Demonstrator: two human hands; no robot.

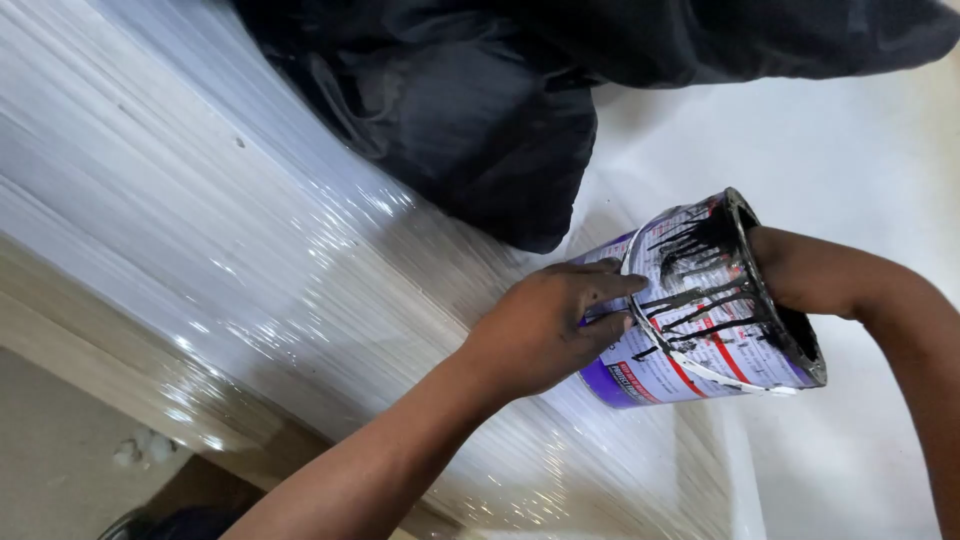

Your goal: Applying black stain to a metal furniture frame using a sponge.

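Observation:
A round paint can (700, 310) with a printed white, purple and red label and black paint drips down its side lies tilted on a surface wrapped in clear plastic film (250, 230). My left hand (550, 325) grips the can's side near its base. My right forearm (850, 290) reaches into the can's open, black-rimmed mouth, so that hand is hidden inside.
A black plastic sheet or bag (520, 100) is bunched at the top, just above the can. A white surface (850, 150) spreads to the right. At lower left a wooden edge (90, 350) borders a bare floor (60, 440).

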